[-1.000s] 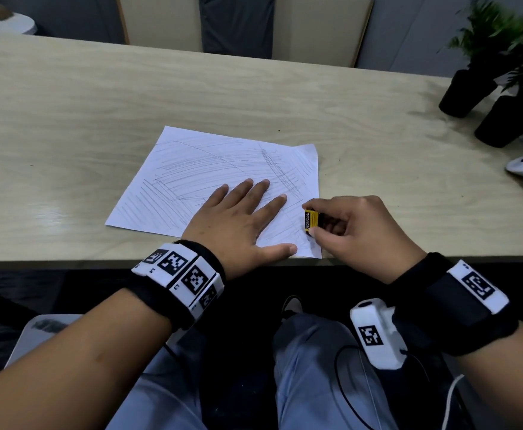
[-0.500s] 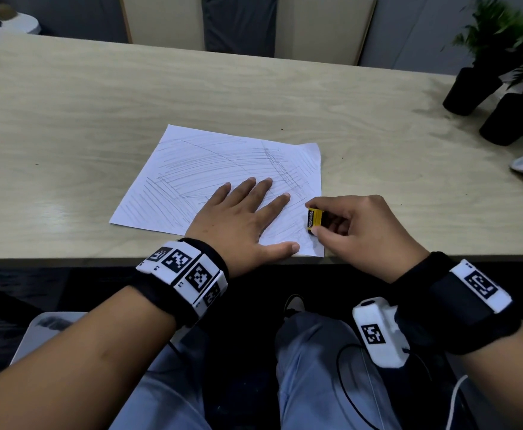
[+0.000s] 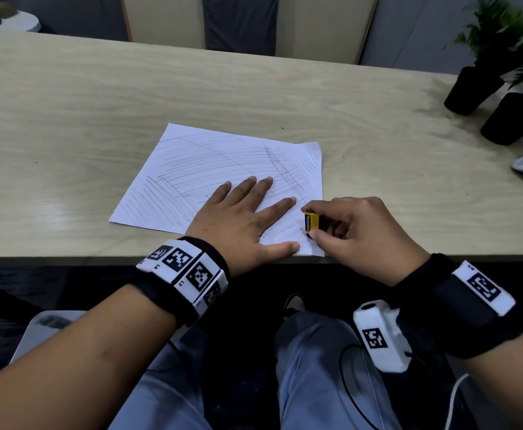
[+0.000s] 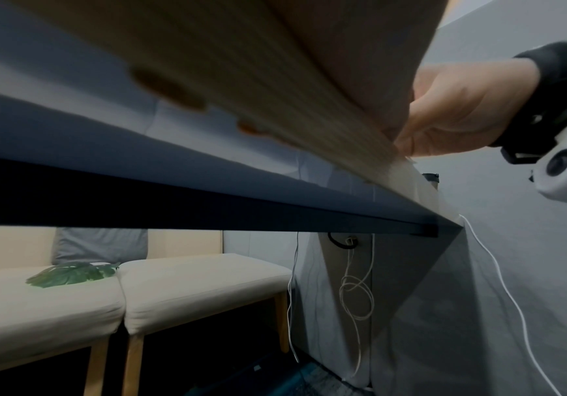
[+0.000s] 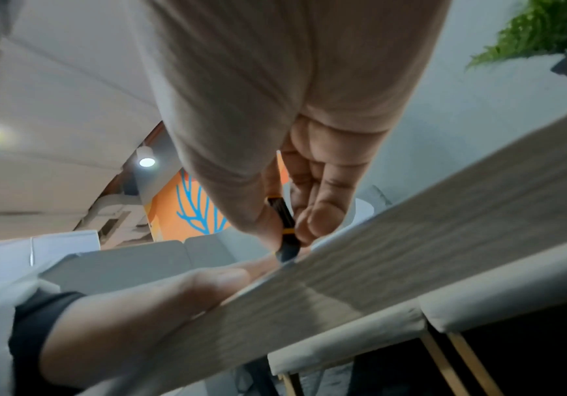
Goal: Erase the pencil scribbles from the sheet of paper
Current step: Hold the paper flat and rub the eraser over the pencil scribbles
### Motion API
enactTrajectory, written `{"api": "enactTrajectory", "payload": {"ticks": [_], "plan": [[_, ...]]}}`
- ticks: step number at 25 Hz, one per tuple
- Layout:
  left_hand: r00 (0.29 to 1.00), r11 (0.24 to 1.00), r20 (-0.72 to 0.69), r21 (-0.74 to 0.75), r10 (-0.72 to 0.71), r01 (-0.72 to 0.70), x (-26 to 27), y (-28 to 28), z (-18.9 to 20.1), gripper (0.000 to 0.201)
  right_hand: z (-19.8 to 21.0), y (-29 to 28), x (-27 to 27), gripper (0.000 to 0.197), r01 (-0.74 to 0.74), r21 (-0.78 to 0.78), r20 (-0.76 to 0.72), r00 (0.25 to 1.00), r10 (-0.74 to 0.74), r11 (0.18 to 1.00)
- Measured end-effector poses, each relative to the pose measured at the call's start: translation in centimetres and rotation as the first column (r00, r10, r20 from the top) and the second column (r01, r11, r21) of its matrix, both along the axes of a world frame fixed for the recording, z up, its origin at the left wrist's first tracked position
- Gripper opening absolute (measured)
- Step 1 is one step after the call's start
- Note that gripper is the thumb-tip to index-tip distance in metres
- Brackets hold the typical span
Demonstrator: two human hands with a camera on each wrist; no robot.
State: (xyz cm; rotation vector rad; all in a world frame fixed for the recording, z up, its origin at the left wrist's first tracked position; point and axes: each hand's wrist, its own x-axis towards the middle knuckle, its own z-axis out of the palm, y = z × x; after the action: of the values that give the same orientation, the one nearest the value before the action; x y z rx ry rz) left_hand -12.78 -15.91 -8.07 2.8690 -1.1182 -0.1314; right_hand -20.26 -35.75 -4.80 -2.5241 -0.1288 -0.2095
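Head view: right hand (image 3: 362, 234) pinching the eraser (image 3: 311, 224) at the sheet's lower right corner.

Thumb and forefinger clamp the yellow-sleeved eraser, its tip down on the sheet of paper (image 3: 223, 169) just right of the left hand (image 3: 241, 221), which lies flat with fingers spread, pinning the sheet to the table (image 3: 68, 119). The pencil scribbles (image 3: 198, 162) run up and left toward frame centre, so strokes likely travel that way; the right hand is nearer.
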Motion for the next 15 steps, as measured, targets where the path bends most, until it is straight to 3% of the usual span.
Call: {"api": "enactTrajectory", "payload": {"ticks": [15], "plan": [[1.000, 1.000, 0.004, -0.006, -0.001, 0.001, 0.13, 0.03, -0.21, 0.083, 0.04, -0.20, -0.16, 0.030, -0.007, -0.023, 0.023, 1.000, 0.007, 1.000]]}}
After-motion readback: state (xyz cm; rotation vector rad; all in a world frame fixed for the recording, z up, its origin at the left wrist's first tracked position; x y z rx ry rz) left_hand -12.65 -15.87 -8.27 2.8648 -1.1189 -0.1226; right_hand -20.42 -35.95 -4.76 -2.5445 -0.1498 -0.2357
